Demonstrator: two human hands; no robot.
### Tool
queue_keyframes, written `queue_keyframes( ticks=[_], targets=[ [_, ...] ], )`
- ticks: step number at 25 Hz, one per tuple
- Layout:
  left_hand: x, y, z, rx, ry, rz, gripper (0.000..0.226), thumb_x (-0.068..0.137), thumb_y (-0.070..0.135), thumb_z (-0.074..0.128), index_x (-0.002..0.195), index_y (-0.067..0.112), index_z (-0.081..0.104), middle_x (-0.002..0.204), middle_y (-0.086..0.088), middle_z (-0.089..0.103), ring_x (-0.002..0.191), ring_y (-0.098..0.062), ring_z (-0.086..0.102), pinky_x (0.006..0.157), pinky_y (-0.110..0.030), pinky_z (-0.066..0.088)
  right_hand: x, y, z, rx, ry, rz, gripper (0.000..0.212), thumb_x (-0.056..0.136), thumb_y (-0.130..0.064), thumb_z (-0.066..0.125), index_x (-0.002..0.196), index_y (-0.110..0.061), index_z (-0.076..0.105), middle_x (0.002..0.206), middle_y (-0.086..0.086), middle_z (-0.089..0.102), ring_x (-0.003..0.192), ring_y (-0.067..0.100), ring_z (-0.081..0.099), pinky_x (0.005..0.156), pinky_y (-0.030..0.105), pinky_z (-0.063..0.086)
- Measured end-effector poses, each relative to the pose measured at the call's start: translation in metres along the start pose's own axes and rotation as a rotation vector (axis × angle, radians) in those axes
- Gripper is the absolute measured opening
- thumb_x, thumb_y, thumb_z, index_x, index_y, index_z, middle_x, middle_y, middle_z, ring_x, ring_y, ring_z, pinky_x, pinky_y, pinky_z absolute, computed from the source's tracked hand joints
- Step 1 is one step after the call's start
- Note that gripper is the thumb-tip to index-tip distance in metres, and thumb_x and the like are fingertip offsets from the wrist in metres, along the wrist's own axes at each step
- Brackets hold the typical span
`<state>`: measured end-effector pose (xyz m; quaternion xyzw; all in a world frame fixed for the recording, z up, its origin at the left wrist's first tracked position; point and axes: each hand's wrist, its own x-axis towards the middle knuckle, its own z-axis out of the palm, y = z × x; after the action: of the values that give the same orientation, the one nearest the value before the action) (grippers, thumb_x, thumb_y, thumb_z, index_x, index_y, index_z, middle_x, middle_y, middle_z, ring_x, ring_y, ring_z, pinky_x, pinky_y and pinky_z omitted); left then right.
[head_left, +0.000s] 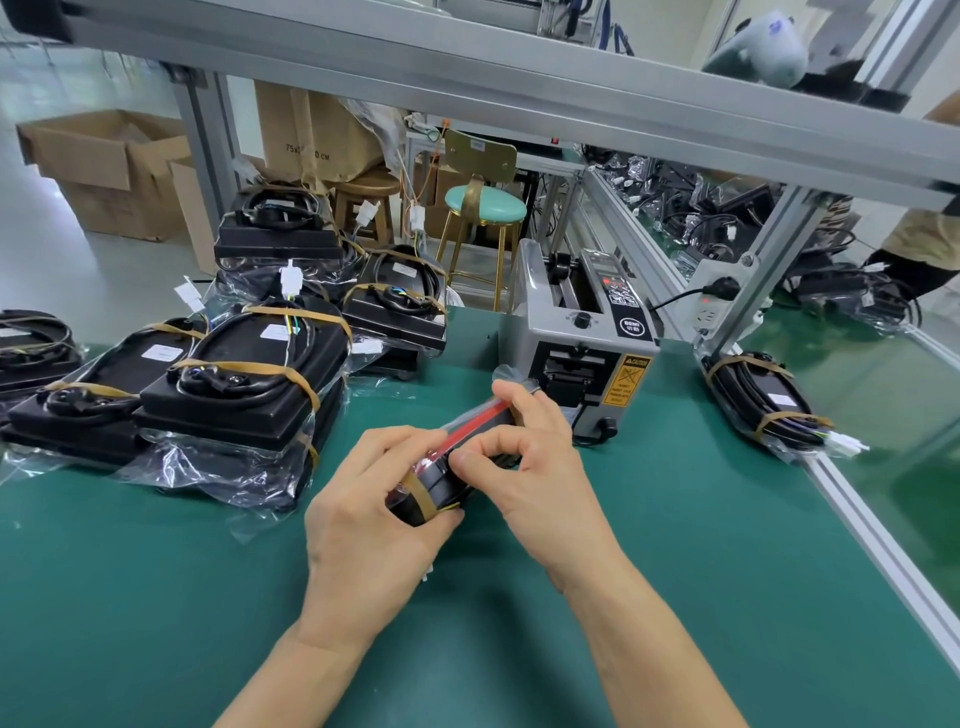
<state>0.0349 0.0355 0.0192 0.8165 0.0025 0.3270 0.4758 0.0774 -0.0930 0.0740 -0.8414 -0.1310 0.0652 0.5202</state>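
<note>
Open mat (675, 597) nearest, in front of dispenser (582, 332). Left hand (363, 504) grips pack (439, 483) at near end; right hand (540, 467) pinches its red bag edge. Pack held just in front of dispenser. Stack (234, 379) crowds dispenser's left; rail (883, 551) edges mat on its right.

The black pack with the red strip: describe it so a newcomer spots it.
Start at the green mat, near the grey tape machine. There the left hand and right hand hold the black pack. Unlike the bagged packs stacked at left, it alone shows a red strip.
</note>
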Motion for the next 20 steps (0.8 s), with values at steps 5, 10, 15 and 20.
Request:
queue_keyframes(
  ticks=[5,10,15,20],
  targets=[
    [0.0,-0.001,0.0,0.004,0.004,-0.004,0.067,0.048,-0.002,0.088,0.107,0.023,0.07,0.103,0.015,0.061,0.096,-0.008,0.061,0.08,-0.034,0.052,0.0,-0.001,0.003,-0.044,0.036,-0.012,0.024,0.082,-0.02,0.071,0.059,-0.024,0.067,0.145,-0.021,0.036,0.142,-0.001,0.011,0.119,0.048,0.009],
    [-0.001,0.0,-0.001,0.013,0.017,0.011,0.069,0.047,-0.004,0.088,0.107,0.026,0.069,0.102,0.015,0.06,0.095,-0.008,0.061,0.078,-0.035,0.052,0.0,0.002,0.008,-0.05,0.12,-0.011,0.008,0.077,-0.02,0.076,0.076,-0.019,0.067,0.14,-0.02,0.039,0.139,0.001,0.021,0.117,0.046,0.016],
    [-0.001,0.002,0.0,0.035,0.011,0.013,0.067,0.048,-0.004,0.088,0.107,0.023,0.07,0.103,0.016,0.06,0.096,-0.007,0.061,0.082,-0.034,0.051,0.003,0.007,0.01,0.071,0.196,-0.017,0.042,0.077,-0.021,0.074,0.11,-0.029,0.049,0.132,-0.016,0.038,0.13,0.005,0.033,0.114,0.047,0.023],
    [0.002,-0.001,-0.006,0.002,-0.01,-0.02,0.07,0.048,-0.007,0.087,0.106,0.028,0.07,0.103,0.013,0.062,0.093,-0.006,0.062,0.084,-0.026,0.05,0.005,0.013,0.01,-0.093,0.196,-0.103,0.055,0.071,-0.03,0.078,0.105,-0.05,0.039,0.13,-0.026,0.037,0.127,-0.004,0.03,0.115,0.05,0.013]
  ],
)
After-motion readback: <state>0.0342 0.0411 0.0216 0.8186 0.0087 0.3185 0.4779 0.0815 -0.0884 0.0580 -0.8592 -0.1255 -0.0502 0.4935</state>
